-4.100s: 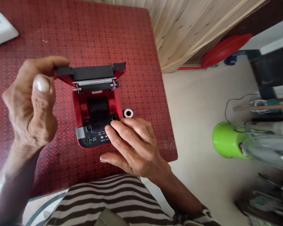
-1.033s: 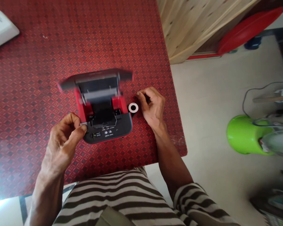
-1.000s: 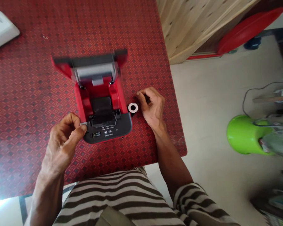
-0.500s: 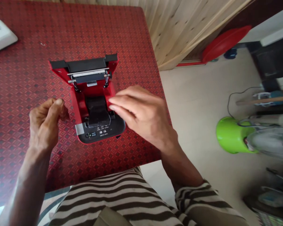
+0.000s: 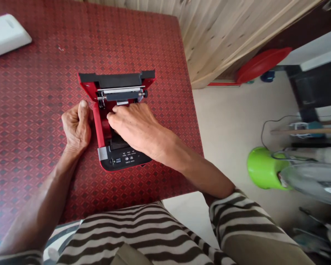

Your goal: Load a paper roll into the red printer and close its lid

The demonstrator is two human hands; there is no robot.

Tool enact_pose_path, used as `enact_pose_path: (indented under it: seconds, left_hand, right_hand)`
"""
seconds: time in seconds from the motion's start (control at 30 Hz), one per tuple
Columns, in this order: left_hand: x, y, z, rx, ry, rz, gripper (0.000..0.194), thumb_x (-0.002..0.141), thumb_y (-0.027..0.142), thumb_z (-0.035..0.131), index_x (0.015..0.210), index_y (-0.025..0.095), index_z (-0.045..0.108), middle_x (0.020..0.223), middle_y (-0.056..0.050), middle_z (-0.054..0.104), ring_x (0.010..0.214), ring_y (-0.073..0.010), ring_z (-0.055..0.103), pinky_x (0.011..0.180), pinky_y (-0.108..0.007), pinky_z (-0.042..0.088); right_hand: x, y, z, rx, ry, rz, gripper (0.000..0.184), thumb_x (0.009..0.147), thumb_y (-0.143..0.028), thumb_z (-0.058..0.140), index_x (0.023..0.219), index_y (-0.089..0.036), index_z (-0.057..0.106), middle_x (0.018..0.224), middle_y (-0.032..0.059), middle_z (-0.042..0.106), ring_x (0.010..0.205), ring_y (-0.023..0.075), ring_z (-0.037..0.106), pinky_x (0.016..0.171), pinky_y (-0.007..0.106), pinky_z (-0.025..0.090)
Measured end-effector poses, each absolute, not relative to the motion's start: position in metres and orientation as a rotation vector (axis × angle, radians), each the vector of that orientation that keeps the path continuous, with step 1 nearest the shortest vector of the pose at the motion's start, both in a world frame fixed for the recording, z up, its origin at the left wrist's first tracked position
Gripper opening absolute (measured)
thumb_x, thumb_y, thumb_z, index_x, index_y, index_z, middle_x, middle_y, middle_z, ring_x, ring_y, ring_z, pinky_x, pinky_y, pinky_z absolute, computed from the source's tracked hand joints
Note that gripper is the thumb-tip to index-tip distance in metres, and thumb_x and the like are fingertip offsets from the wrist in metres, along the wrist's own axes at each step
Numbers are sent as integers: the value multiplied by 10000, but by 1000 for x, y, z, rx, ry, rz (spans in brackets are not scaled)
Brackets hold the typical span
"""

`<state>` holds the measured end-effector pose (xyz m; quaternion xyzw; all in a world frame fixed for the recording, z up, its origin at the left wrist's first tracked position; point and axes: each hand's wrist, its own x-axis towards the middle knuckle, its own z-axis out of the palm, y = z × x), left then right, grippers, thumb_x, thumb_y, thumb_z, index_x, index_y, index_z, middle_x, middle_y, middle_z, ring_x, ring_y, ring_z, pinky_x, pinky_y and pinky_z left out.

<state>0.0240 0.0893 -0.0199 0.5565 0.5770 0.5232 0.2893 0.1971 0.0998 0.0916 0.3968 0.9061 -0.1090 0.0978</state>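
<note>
A small red and black printer (image 5: 102, 132) sits on the table with its lid (image 5: 118, 80) raised, showing a roller (image 5: 123, 96) on the lid's underside. My right hand (image 5: 138, 127) reaches down into the open bay, fingers bent and pressed together; it covers most of the bay, so whatever they grip is hidden. Below it, part of a black sheet or strip (image 5: 120, 141) shows near the control panel (image 5: 127, 158). Against the printer's left wall, or just beside it, my left hand (image 5: 78, 125) is curled into a fist, thumb on top, with nothing visible in it.
The red patterned table (image 5: 44, 84) ends at right beside a wooden panel (image 5: 206, 40). A white rounded object (image 5: 8, 35) lies at the far left. Down on the floor are a green bucket (image 5: 259, 167), a red basin (image 5: 262, 66) and a cable.
My right hand has moved from the printer's right side into its bay. My left hand has come closer to the printer's left side. The whole view has shifted slightly.
</note>
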Motion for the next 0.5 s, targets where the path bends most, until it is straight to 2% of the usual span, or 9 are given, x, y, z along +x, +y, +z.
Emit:
enact_pose_path:
  seconds: [0.17, 0.33, 0.43, 0.5]
  left_hand:
    - [25, 90, -18, 1511, 1534, 1357, 626, 980, 663, 466, 587, 183, 387, 563, 38, 313, 534, -82, 236, 522, -316, 194]
    - [24, 89, -21, 1526, 1552, 1321, 611, 998, 645, 441, 603, 188, 356, 574, 37, 275, 545, -89, 209, 526, -323, 183]
    - [24, 89, -20, 1532, 1562, 1308, 605, 1000, 641, 443, 607, 186, 382, 579, 34, 283, 556, -92, 220, 537, -328, 189]
    - [25, 88, -18, 1532, 1561, 1302, 604, 996, 637, 460, 602, 185, 386, 581, 32, 282, 562, -94, 224, 544, -332, 189]
  right_hand:
    - [201, 103, 86, 1116, 2764, -333, 377, 1012, -63, 363, 1127, -122, 718, 1035, 157, 745, 979, 308, 710, 730, 389, 497]
    - [213, 92, 97, 1222, 2792, -426, 268, 1022, -166, 451, 1129, -158, 697, 1018, 93, 743, 850, 250, 706, 714, 367, 477]
    - [232, 84, 109, 1236, 2952, -573, 188, 1005, -217, 565, 1133, -172, 695, 1061, 52, 751, 951, 221, 705, 798, 355, 516]
    - [252, 83, 112, 1316, 3105, -783, 167, 962, -258, 672, 1114, -196, 705, 1056, 21, 763, 933, 183, 705, 791, 321, 549]
